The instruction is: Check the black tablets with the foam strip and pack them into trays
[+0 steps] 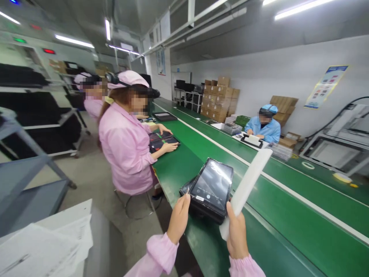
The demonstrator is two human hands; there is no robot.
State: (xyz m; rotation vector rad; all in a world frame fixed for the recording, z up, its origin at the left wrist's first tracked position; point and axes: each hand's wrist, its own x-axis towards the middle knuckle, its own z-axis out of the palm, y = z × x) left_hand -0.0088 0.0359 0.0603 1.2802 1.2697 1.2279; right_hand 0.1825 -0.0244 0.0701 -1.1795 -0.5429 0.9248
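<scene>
A black tablet [212,184] with a glossy, reflective screen and a small white label lies tilted over another dark device [186,186] at the edge of the green belt. At the tablet's near left corner, my left hand [178,217] has its thumb and fingers pressed together on the edge. My right hand [238,232] is wrapped round a long white flat strip [251,179], which leans up and away to the right. The right thumb is close to the tablet's right edge; whether it touches is unclear. What lies under the tablet is partly hidden.
Left of the belt [288,200], a co-worker in pink [123,134] handles black cases [161,141]. Across it sits a co-worker in blue [266,129]. Papers [46,246] lie on a surface at lower left, near a grey cart [31,173]. Cartons [220,98] stand behind.
</scene>
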